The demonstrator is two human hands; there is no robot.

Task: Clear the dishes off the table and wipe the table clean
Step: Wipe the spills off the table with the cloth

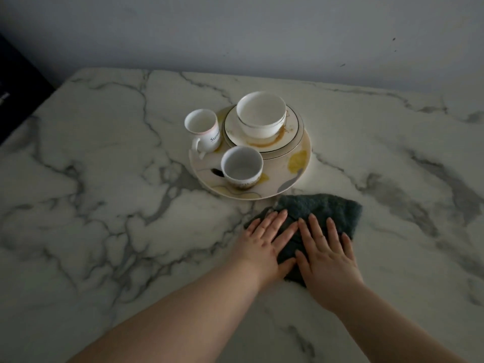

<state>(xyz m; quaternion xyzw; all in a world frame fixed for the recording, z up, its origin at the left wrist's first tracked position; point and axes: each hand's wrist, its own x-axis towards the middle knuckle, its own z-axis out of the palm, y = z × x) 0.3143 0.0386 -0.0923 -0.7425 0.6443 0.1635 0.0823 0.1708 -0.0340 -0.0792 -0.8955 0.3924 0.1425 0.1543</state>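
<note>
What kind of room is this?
Likely a home dining area or kitchen: a marble-patterned table against a plain wall, a bowl and cup piled on a plate, and a cloth under the left hand and right hand.

Marble table (104,153), white w/ grey veins, carries a big round plate (288,176) w/ yellow leaf print. On it sit a smaller dark-rimmed plate (262,147) smeared w/ brown stains, a white bowl (260,113) upright on that, a white cup (241,166) upright at the front, and a handled mug (201,127) w/ pink rim and lettering at the left edge. Dark green cloth (322,208) lies flat on the table just in front of the big round plate, w/ L hand (264,242) and R hand (327,252) flat on it.
</note>
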